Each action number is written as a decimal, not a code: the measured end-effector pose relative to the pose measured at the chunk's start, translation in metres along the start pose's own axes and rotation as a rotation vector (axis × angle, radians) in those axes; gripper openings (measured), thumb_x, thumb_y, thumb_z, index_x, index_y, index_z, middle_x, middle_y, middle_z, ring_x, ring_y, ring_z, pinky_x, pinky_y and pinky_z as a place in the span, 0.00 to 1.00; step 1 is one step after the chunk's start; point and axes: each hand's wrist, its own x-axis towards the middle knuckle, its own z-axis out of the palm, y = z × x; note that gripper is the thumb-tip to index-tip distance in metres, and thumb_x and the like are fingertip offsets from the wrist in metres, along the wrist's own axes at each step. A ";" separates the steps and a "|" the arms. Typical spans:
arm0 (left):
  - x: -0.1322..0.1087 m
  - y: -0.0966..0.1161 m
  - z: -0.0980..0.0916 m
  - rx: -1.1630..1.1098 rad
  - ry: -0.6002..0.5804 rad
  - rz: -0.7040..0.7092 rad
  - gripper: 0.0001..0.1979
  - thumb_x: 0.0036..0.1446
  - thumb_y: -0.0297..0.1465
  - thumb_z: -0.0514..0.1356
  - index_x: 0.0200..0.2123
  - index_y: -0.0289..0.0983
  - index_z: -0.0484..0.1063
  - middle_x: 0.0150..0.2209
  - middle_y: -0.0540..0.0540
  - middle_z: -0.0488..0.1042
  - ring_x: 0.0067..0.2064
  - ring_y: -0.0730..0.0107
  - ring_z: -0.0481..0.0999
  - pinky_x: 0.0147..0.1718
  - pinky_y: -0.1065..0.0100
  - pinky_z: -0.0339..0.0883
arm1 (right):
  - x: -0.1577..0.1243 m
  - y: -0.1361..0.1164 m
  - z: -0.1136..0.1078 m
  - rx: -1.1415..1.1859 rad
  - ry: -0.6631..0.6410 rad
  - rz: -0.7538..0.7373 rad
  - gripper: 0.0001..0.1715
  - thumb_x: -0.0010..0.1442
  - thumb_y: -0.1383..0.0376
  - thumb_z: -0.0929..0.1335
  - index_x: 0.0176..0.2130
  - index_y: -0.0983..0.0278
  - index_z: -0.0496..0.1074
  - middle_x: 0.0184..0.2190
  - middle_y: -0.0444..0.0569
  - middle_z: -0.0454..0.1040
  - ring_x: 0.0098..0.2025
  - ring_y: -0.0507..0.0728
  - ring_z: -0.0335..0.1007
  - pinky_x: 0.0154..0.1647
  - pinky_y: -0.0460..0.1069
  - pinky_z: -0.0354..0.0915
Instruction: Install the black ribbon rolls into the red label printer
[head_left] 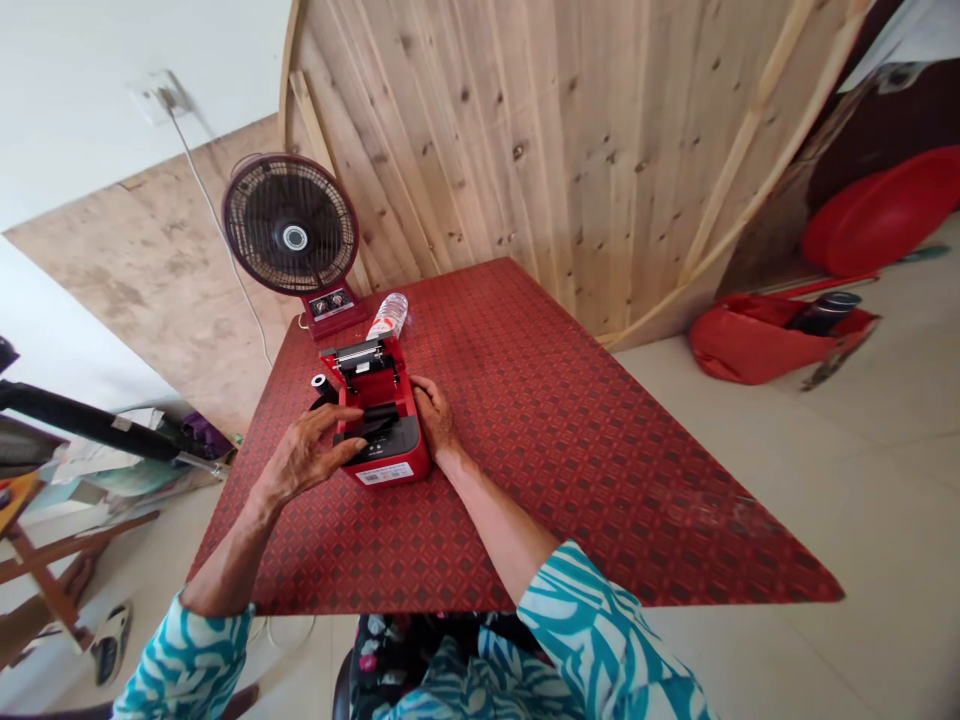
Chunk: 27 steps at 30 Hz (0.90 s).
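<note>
Lettering on the white label (pixel 384 473) at the front of the red printer (pixel 382 440) is too small for us to read; we see only faint dark lines of print. The printer stands on the red patterned bench (pixel 570 440), between our two hands, with its lid (pixel 361 355) tipped back and open.

Our left hand (pixel 306 457) lies over the printer's left side, its fingers loosely spread and reaching onto the black part inside the opening, closed on nothing. Our right hand (pixel 435 415) presses against the printer's right wall with the fingers bent along it. We cannot tell whether they truly clasp it, as the casing hides their tips.

Just left of the printer's lid sits a small dark roll (pixel 319 382) with a white end, its lower part hidden behind our left hand. Just behind the printer a clear bottle (pixel 388 315) lies on its side, its red and white wrapper blurred beyond reading. Behind the printer and to its left stands a dark red fan (pixel 291 225), with two dials on its base whose markings we cannot make out.
</note>
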 end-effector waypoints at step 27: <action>-0.022 0.020 0.029 0.297 0.242 0.462 0.05 0.59 0.26 0.59 0.38 0.39 0.73 0.40 0.46 0.79 0.41 0.68 0.77 0.48 0.62 0.65 | 0.002 0.000 0.000 -0.014 0.020 -0.039 0.17 0.56 0.59 0.63 0.43 0.58 0.75 0.45 0.45 0.77 0.50 0.56 0.70 0.57 0.55 0.61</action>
